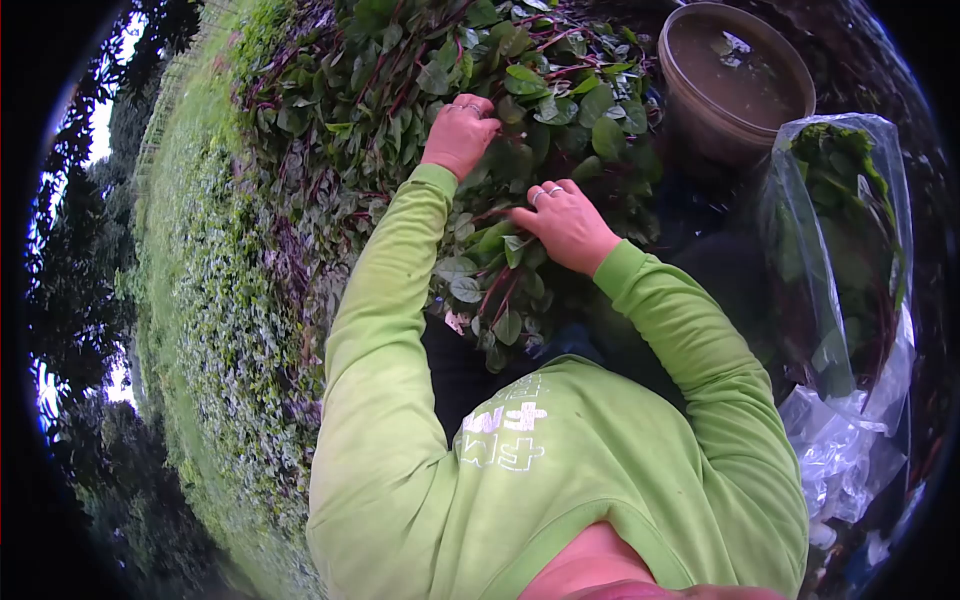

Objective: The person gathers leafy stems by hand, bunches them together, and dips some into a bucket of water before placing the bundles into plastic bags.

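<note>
Left hand [459,134], upper centre: fingers curled closed in leafy vine pile [400,90]. Right hand [566,225], centre: grasping stems. Plastic bag [840,230], right, partly filled with greens; most of pile unpicked. Basin [735,80] upper right.

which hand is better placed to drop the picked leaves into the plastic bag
Right, probably. The right hand rests on the leafy stems on the side where the plastic bag stands; the left hand reaches further into the plants, away from it.

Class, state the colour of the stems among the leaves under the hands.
Reddish-purple stems, clearest in the head view.
</note>
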A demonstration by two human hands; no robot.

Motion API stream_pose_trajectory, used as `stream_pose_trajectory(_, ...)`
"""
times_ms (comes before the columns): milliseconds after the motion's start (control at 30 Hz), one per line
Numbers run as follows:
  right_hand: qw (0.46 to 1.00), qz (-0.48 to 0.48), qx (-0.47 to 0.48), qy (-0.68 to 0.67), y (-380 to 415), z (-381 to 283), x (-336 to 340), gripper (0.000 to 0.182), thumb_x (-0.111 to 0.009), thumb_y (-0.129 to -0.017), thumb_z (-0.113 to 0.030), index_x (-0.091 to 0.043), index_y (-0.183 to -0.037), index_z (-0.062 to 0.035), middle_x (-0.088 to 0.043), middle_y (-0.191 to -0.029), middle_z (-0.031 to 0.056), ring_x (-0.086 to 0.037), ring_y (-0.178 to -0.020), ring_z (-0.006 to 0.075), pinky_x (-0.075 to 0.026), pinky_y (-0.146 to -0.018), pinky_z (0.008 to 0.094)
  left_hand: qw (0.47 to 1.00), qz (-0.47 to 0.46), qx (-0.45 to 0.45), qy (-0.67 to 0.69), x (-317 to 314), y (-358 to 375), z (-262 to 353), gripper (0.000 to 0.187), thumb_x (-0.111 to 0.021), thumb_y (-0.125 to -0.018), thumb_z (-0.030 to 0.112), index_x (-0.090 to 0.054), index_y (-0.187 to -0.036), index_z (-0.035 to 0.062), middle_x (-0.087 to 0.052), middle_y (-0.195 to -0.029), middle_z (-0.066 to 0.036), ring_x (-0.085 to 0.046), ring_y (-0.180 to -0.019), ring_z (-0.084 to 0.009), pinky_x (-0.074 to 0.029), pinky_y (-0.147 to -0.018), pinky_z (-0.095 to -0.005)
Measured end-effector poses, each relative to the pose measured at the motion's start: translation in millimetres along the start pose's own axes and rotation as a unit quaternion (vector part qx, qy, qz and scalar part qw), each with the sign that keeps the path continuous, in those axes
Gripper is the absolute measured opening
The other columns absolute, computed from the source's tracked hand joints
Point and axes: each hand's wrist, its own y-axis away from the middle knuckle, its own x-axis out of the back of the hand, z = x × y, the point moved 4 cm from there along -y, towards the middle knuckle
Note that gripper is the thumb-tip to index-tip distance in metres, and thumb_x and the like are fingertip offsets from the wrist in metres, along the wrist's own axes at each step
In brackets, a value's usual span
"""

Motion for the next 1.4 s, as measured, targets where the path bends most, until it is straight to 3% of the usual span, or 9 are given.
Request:
stream_pose_trajectory(300,0.999,0.016,-0.036,0.021,-4,2,12,0.014,-0.059,-0.085,-0.014,-0.068,-0.094,-0.0100,-0.065,-0.116,0.0095,-0.060,-0.113,0.0233,-0.045,-0.092,0.0379,0.874,-0.150,0.197,0.419,-11,15,52,0.028,-0.071,-0.093,0.022,-0.073,-0.115,0.0051,-0.073,-0.096,-0.010,-0.069,-0.090,-0.0239,-0.054,-0.082,-0.0347)
stream_pose_trajectory(467,0.995,0.089,-0.010,0.053,-3,6,0,0.015,-0.058,-0.085,-0.016,-0.065,-0.097,-0.0101,-0.060,-0.123,0.0096,-0.057,-0.117,0.0242,-0.044,-0.097,0.0392,0.467,-0.204,0.434,0.742,-11,31,57,0.031,-0.062,-0.097,0.018,-0.069,-0.123,0.0028,-0.073,-0.109,-0.005,-0.069,-0.096,-0.0161,-0.054,-0.088,-0.0304)
stream_pose_trajectory(567,0.992,0.119,0.015,0.049,-5,5,4,0.011,-0.059,-0.084,-0.016,-0.067,-0.092,-0.0114,-0.061,-0.122,0.0082,-0.058,-0.117,0.0225,-0.044,-0.095,0.0379,0.365,-0.192,0.451,0.792,-1,37,61,0.032,-0.061,-0.099,0.023,-0.069,-0.120,0.0005,-0.073,-0.108,-0.006,-0.068,-0.094,-0.0148,-0.055,-0.084,-0.0310)
stream_pose_trajectory(767,0.995,0.069,0.048,0.058,-4,1,-9,0.013,-0.059,-0.084,-0.016,-0.067,-0.093,-0.0120,-0.062,-0.111,0.0053,-0.058,-0.112,0.0208,-0.045,-0.096,0.0358,0.549,-0.144,0.463,0.681,-40,56,69,0.022,-0.065,-0.100,0.024,-0.070,-0.109,0.0048,-0.072,-0.095,-0.003,-0.069,-0.080,-0.0137,-0.053,-0.072,-0.0270)
stream_pose_trajectory(900,0.996,0.060,0.053,0.032,-1,-6,-8,0.013,-0.059,-0.084,-0.015,-0.068,-0.092,-0.0114,-0.061,-0.105,0.0039,-0.059,-0.107,0.0197,-0.046,-0.095,0.0341,0.882,0.085,0.377,0.269,-7,57,45,0.029,-0.059,-0.103,0.027,-0.069,-0.089,0.0030,-0.069,-0.081,-0.004,-0.065,-0.071,-0.0173,-0.054,-0.068,-0.0342)
stream_pose_trajectory(967,0.996,0.053,0.061,0.032,-1,-8,-5,0.012,-0.059,-0.084,-0.015,-0.067,-0.092,-0.0113,-0.061,-0.104,0.0035,-0.058,-0.105,0.0193,-0.046,-0.095,0.0339,0.721,0.255,0.504,0.402,40,87,4,0.028,-0.061,-0.102,0.028,-0.065,-0.102,0.0001,-0.069,-0.088,-0.010,-0.067,-0.075,-0.0200,-0.056,-0.075,-0.0297)
stream_pose_trajectory(1033,0.996,0.049,0.067,0.026,-1,-10,-1,0.012,-0.060,-0.084,-0.015,-0.066,-0.093,-0.0104,-0.061,-0.106,0.0045,-0.059,-0.106,0.0203,-0.046,-0.096,0.0350,0.319,0.596,0.558,0.481,60,158,-38,0.032,-0.060,-0.101,0.033,-0.063,-0.106,0.0015,-0.068,-0.093,-0.013,-0.069,-0.082,-0.0240,-0.058,-0.079,-0.0351)
stream_pose_trajectory(1267,0.988,0.098,0.123,0.010,-4,-21,-3,0.012,-0.059,-0.083,-0.016,-0.068,-0.091,-0.0104,-0.062,-0.108,0.0048,-0.059,-0.105,0.0206,-0.045,-0.094,0.0349,0.572,-0.153,0.480,0.647,23,70,60,0.032,-0.067,-0.094,0.023,-0.067,-0.118,0.0016,-0.072,-0.104,-0.008,-0.069,-0.091,-0.0163,-0.055,-0.080,-0.0311)
stream_pose_trajectory(1400,0.991,0.070,0.115,0.019,0,-20,-5,0.013,-0.059,-0.083,-0.016,-0.069,-0.091,-0.0114,-0.064,-0.110,0.0054,-0.059,-0.109,0.0217,-0.045,-0.094,0.0362,0.706,-0.198,0.404,0.547,-15,43,58,0.020,-0.072,-0.083,0.009,-0.073,-0.102,0.0017,-0.071,-0.087,-0.003,-0.064,-0.077,-0.0094,-0.052,-0.070,-0.0266)
